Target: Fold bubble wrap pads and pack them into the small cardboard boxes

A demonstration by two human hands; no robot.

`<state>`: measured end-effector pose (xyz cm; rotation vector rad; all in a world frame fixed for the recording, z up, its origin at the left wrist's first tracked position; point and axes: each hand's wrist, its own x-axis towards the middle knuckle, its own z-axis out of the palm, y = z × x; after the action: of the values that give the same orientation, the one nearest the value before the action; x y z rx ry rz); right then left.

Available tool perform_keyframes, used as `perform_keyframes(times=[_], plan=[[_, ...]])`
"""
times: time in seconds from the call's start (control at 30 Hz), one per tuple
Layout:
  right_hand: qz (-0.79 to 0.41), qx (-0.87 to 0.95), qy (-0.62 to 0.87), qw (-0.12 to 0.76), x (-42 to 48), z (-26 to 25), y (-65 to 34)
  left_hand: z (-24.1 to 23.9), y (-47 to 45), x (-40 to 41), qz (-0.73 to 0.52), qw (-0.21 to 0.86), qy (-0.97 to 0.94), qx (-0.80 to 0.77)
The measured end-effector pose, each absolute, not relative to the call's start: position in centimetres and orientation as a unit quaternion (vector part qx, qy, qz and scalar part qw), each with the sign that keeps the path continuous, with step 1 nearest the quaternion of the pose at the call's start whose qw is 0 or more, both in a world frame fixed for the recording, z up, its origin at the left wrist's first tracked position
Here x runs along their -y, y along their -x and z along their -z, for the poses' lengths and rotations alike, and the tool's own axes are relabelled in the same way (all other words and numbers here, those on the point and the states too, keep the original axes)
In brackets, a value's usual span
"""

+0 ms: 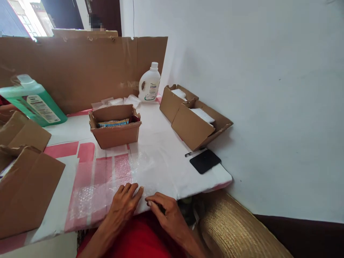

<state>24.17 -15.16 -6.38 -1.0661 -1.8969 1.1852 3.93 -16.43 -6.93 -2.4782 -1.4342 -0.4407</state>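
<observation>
A clear sheet of bubble wrap (122,170) lies spread on the table's near side, over red and white covering. My left hand (125,200) rests on its near edge with slightly bent fingers, the thumb held apart. Just to the right, my right hand (168,209) has thumb and forefinger pinched together at the wrap's near edge; its other fingers curl under, partly hidden. Beyond the wrap stands a small open cardboard box (118,138) with a blue and orange packet (114,123) inside.
Two open cardboard boxes (192,130) with white contents stand along the wall, near a flat black object (205,161). More boxes (29,190) are at left. A green liquid bottle (40,104) and a white jug (150,84) stand before a cardboard partition (88,71). Someone sits behind it.
</observation>
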Motion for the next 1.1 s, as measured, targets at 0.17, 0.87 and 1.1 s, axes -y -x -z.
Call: perform_keyframes(times=[0.17, 0.87, 1.1], plan=[[-0.442, 0.741, 0.326, 0.387, 14.9, 2.6, -21.6, 6.9, -3.9, 19.4, 0.248, -0.046, 0.822, 0.511], [-0.201, 0.862, 0.442, 0.146, 6.1, 11.3, -13.1, 11.4, 7.6, 19.2, 0.145, 0.023, 0.612, 0.777], [-0.165, 0.826, 0.526, 0.117, 4.4, 11.2, -20.4, 11.5, 7.4, 19.3, 0.146, 0.014, 0.6, 0.787]])
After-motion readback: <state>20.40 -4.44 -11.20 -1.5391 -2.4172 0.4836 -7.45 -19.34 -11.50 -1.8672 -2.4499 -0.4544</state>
